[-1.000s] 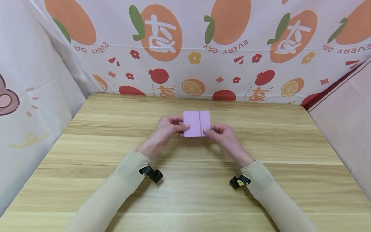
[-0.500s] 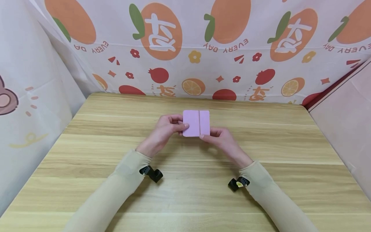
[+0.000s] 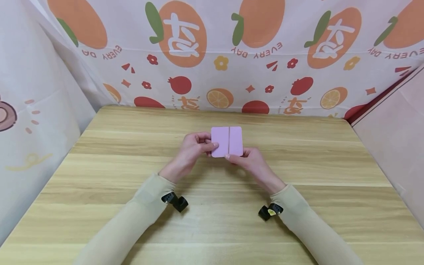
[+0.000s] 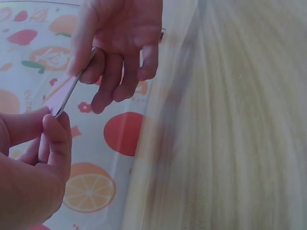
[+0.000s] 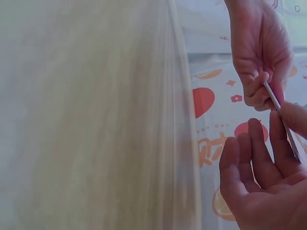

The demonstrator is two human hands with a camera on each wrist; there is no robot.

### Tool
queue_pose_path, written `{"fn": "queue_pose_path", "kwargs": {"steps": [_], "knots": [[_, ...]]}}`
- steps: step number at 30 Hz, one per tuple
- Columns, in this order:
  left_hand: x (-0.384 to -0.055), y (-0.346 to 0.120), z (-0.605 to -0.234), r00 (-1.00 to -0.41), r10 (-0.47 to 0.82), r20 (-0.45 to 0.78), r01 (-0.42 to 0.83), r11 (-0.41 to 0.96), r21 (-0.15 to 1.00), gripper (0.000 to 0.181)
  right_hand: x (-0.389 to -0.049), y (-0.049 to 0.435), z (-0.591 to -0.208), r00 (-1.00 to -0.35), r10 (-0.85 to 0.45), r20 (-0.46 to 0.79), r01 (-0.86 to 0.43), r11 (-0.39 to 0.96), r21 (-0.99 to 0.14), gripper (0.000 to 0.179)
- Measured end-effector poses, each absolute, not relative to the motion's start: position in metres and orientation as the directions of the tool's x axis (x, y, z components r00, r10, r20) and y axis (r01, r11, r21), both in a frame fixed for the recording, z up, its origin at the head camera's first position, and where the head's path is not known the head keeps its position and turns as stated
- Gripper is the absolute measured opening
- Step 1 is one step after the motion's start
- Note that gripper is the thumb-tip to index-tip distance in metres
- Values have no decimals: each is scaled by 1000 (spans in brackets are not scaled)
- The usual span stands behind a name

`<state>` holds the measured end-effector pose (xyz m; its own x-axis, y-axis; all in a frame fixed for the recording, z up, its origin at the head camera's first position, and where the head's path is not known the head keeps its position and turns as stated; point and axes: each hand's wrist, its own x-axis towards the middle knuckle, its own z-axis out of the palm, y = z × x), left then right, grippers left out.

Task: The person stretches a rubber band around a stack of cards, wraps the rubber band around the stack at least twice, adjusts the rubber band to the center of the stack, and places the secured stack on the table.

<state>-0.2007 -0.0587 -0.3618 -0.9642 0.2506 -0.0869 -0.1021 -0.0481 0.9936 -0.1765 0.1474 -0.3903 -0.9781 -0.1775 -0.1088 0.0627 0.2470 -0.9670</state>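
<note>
A thin lilac square card (image 3: 219, 136) with rounded corners is held up in front of the person, its face toward the head camera. A narrow brown band (image 3: 229, 140) runs from its top to its bottom edge, right of the middle. The left hand (image 3: 191, 150) pinches the left side, thumb on the face and fingers curled behind. The right hand (image 3: 255, 162) pinches the lower right part, its thumb tip at the bottom edge by the band. In the right wrist view the card shows edge-on, and several fingers (image 5: 261, 153) of the right hand extend behind it.
A wood-grain table (image 3: 212, 221) lies under both arms. Behind it hangs a white cloth (image 3: 238, 79) printed with fruit, and pale cloths hang at the left and right sides. Each wrist wears a black camera (image 3: 179, 203) on a strap over a beige sleeve (image 3: 132, 217).
The right thumb has slid down and left, from the card's lower right to its bottom edge by the band. The card and left hand sit slightly farther right in the head view.
</note>
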Motion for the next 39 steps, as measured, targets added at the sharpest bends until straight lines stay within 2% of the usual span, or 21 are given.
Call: {"fn": "queue_pose_path", "kwargs": {"steps": [6, 11, 19, 25, 29, 35, 39], "knots": [[-203, -59, -362, -961, 264, -86, -99, -37, 994, 15, -177, 149, -389, -974, -191, -123, 78, 227, -971, 23], [-204, -60, -364, -956, 278, -89, -103, -35, 994, 15, -179, 152, -387, -969, -208, -132, 86, 219, -972, 29], [-203, -61, -365, -948, 302, -96, -111, -33, 993, 15, -183, 158, -382, -983, -186, 4, -34, 156, -987, 40], [-203, -59, -364, -937, 329, -121, -127, 1, 992, 16, -185, 161, -378, -985, -105, 140, -157, 181, -971, 37], [-203, -58, -365, -921, 368, -130, -127, 32, 991, 16, -183, 161, -372, -970, -101, 220, -237, 212, -948, 33], [-203, -57, -367, -887, 445, -122, -110, 54, 992, 10, -166, 155, -345, -964, -109, 240, -260, 236, -936, 24], [-202, -58, -366, -869, 473, -143, -120, 79, 990, 8, -167, 156, -344, -968, -106, 228, -246, 211, -946, 18]]}}
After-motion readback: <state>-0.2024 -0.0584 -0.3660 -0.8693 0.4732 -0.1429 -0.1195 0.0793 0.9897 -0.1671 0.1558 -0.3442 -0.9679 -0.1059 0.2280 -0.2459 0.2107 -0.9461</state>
